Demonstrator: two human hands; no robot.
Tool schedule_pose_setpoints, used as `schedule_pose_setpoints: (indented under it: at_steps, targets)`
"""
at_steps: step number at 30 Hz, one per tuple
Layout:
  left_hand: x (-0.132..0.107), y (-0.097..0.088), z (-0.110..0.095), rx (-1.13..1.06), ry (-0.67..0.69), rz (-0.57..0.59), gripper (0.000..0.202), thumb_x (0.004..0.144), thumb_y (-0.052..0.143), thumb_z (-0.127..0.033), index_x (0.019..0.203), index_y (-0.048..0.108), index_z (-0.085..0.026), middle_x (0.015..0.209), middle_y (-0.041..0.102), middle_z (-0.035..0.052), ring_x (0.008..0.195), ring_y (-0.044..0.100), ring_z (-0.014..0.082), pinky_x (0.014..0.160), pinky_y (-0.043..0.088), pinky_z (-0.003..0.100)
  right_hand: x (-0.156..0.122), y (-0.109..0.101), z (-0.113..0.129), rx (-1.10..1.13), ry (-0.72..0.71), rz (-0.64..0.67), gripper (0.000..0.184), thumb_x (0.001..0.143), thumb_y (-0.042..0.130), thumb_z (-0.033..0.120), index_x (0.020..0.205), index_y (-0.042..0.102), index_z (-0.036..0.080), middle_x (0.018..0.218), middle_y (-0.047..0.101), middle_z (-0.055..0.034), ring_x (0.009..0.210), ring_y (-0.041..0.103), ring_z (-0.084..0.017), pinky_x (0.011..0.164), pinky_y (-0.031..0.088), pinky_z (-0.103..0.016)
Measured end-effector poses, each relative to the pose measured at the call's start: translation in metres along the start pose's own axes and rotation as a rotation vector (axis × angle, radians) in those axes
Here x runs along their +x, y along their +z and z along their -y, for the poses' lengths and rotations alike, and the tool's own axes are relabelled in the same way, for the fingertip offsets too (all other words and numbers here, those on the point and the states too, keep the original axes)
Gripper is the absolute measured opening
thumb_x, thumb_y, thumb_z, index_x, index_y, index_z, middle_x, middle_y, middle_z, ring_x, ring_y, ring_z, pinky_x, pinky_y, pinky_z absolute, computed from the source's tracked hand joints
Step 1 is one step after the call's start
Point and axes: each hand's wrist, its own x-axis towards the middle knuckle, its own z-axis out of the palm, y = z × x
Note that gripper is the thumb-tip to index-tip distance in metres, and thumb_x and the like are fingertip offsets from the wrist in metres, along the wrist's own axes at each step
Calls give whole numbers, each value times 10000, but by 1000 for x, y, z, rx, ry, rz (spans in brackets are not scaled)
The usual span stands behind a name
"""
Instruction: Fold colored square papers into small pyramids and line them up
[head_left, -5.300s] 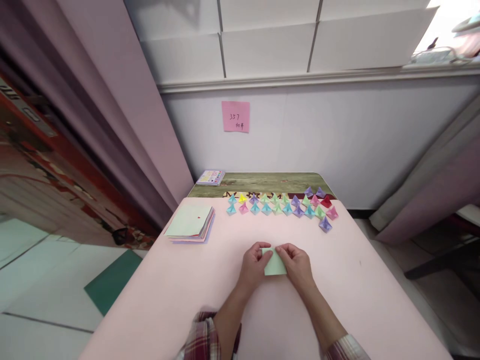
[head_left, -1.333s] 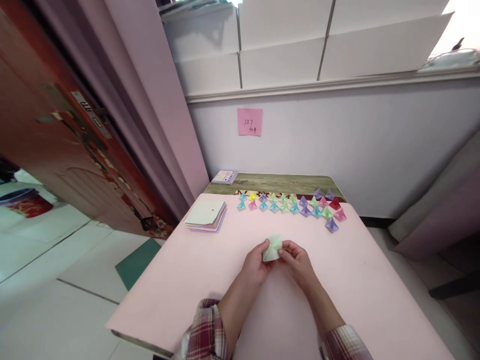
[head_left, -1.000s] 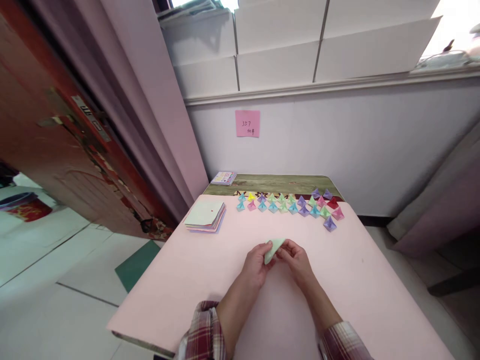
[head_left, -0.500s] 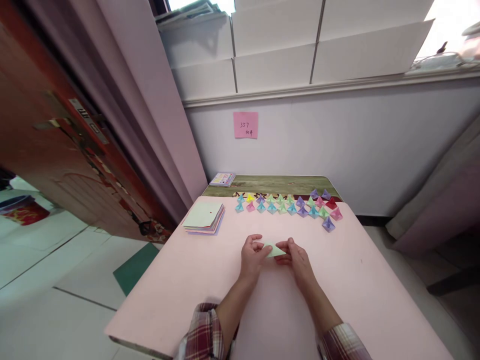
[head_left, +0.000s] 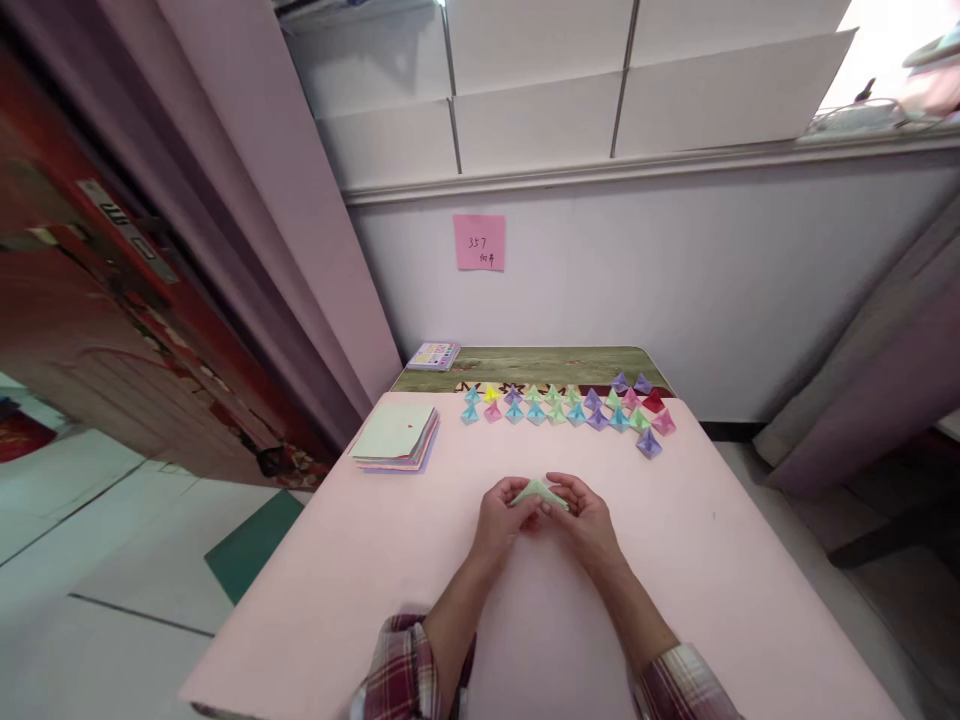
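A small folded piece of light green paper [head_left: 538, 490] is held between my two hands over the pink tabletop, its peak pointing away from me. My left hand [head_left: 504, 513] pinches its left side, and my right hand [head_left: 579, 508] grips its right side. Both thumbs meet at the near edge, and the fingers partly cover the paper. Beyond my hands stand rows of small folded paper shapes in several colours, among them a purple one [head_left: 649, 443] nearest me and a red one [head_left: 653, 400]. To the left lies a stack of square paper sheets [head_left: 394, 432], light green on top.
The pink table covering [head_left: 360, 600] spreads around my arms. At the back left corner sits a packet of paper [head_left: 433, 356] on the green wood-patterned strip [head_left: 540, 362]. A pink note [head_left: 480, 242] is stuck to the wall behind. A door [head_left: 112, 330] and curtain stand at left.
The green paper has turned so its peak points away from me. My right hand has closed in on it, bringing both thumbs together. The whole view has shifted slightly.
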Motion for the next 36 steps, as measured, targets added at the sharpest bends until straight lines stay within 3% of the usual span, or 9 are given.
schedule_pose_setpoints:
  at_steps: [6, 12, 19, 23, 29, 32, 36]
  targets:
    - [0, -5, -5, -5, -12, 141, 301, 662, 773, -328, 858, 665, -127, 734, 672, 27, 544, 584, 111, 545, 481, 239, 0, 2, -1, 61, -35, 30, 524, 664, 799, 332, 1145, 607, 247, 940, 671, -25, 838, 656, -190, 775, 529, -316]
    - [-1, -8, -7, -85, 28, 104, 214, 670, 767, -279, 772, 641, -139, 682, 629, -11, 577, 583, 114, 593, 498, 251, -1, 6, -2, 115, -43, 15, 562, 653, 816, 267, 1169, 592, 250, 1085, 648, -55, 998, 636, -215, 868, 518, -341]
    - [-2, -9, -5, -73, 73, 102, 162, 724, 725, -262, 791, 639, -143, 677, 621, -14, 583, 579, 112, 618, 482, 249, -1, 9, 2, 204, 39, -3, 506, 697, 794, 275, 1155, 588, 220, 910, 687, -34, 857, 671, -200, 805, 546, -348]
    - [1, -10, -2, -7, 120, 86, 124, 739, 705, -249, 772, 642, -146, 690, 619, -8, 615, 569, 115, 633, 476, 247, -1, 11, 3, 190, 16, 12, 536, 698, 794, 259, 1183, 568, 228, 1028, 685, -62, 968, 654, -221, 874, 527, -367]
    - [6, -16, -2, 215, 375, 25, 70, 767, 614, -140, 807, 665, -166, 816, 645, 35, 786, 606, 165, 727, 491, 280, 2, 13, 4, 168, -36, -61, 661, 658, 811, 241, 1250, 519, 270, 1320, 545, -100, 1216, 517, -260, 925, 509, -375]
    - [4, -17, -7, 342, 537, 37, 155, 780, 558, -90, 834, 665, -188, 878, 645, 44, 861, 617, 184, 781, 504, 317, 4, 12, 1, 177, -7, -76, 697, 655, 810, 259, 1274, 489, 266, 1259, 580, -105, 1124, 588, -257, 880, 534, -384]
    - [0, -17, -10, 528, 760, -1, 233, 798, 521, -54, 904, 656, -211, 938, 640, 51, 913, 611, 188, 814, 507, 344, 6, 10, -8, 108, 45, -99, 543, 659, 805, 296, 1139, 563, 219, 1035, 663, -71, 893, 676, -212, 791, 565, -347]
